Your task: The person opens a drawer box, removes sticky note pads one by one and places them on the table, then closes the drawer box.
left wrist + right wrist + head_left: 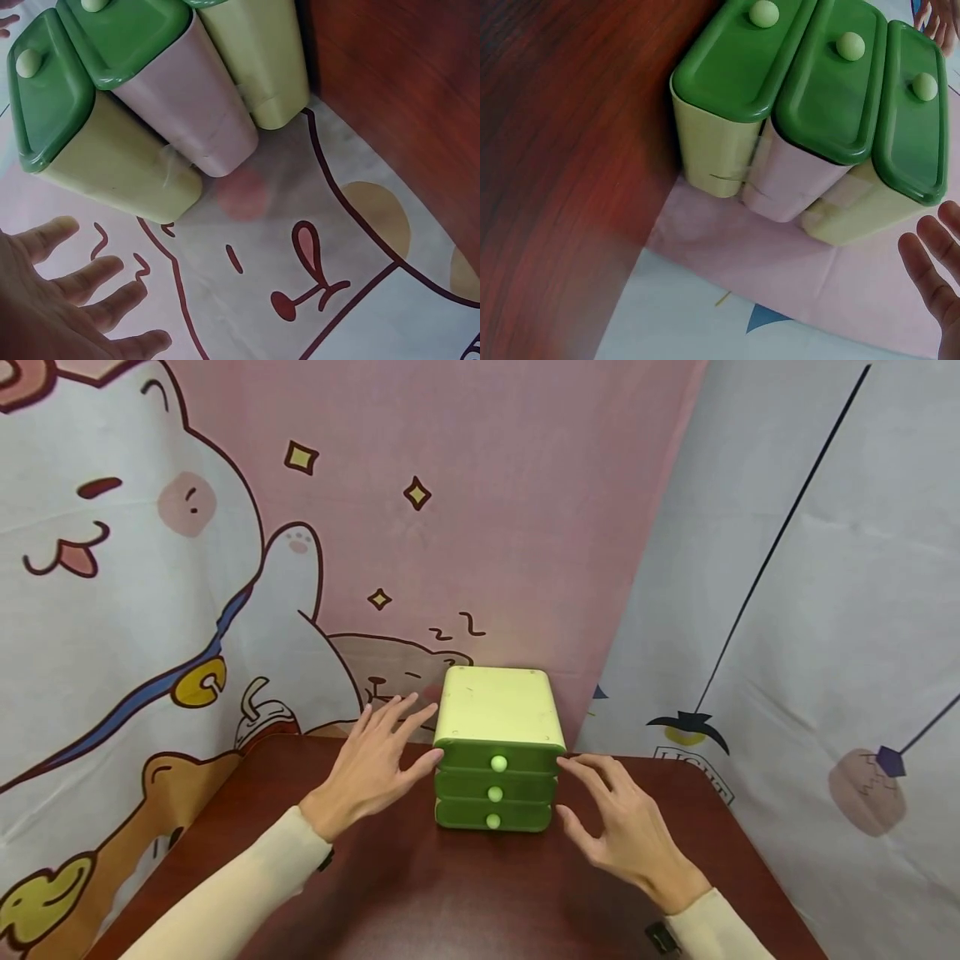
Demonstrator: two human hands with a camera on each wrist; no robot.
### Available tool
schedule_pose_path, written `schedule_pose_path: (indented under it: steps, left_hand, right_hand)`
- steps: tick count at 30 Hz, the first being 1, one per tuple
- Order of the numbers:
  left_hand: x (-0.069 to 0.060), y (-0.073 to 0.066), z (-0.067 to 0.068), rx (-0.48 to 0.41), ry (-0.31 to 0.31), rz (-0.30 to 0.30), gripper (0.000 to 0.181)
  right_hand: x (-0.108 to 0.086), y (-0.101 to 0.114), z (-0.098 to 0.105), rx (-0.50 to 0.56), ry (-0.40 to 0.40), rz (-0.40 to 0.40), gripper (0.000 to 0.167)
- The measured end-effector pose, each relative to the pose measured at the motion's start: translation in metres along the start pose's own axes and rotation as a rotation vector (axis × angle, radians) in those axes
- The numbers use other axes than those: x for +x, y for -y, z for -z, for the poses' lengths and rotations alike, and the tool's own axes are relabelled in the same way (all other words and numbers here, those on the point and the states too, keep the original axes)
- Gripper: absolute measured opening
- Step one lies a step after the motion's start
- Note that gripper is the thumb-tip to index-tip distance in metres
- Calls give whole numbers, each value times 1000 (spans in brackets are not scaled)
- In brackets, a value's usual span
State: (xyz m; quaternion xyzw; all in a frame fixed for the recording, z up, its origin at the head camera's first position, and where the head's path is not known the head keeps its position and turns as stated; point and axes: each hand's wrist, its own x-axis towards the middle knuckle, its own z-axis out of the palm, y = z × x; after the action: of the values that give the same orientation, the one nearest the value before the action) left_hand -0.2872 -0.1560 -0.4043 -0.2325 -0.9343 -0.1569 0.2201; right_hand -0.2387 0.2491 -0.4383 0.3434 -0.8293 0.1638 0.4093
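Note:
A small three-drawer box [498, 706] with a pale yellow top and green fronts stands at the table's back. Each front has a round pale green knob [498, 763]. The left hand [375, 764] is held beside the box's left side, fingers spread, holding nothing. At the right side, the right hand [626, 827] hovers with fingers apart and slightly bent, also empty. In the left wrist view the pink middle section [187, 97] lies between two yellow ones, with the left hand [67, 300] off to the side. The right wrist view shows the right hand's fingers [926, 277] near the top drawer's green front [911, 112].
The dark red-brown table [487, 893] reaches back to a hanging cloth [510, 527] with cartoon animals on a pink and white ground. A dark band piece [663, 937] sits at the right wrist.

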Motion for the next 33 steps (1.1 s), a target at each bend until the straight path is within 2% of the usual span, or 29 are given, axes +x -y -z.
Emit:
schedule_pose_path:
  steps: [12,19,33]
  left_hand:
    - [15,-5,-4,11,16,-18,77]
    - [25,-8,-5,-11,30,-25,77]
    - [43,-15,-5,-7,81,-39,76]
  right_hand:
    - [16,8,-5,12,-67,69,56]
    - [24,16,-10,20,-97,112,53]
    - [32,22,-19,-11,-67,211,51]
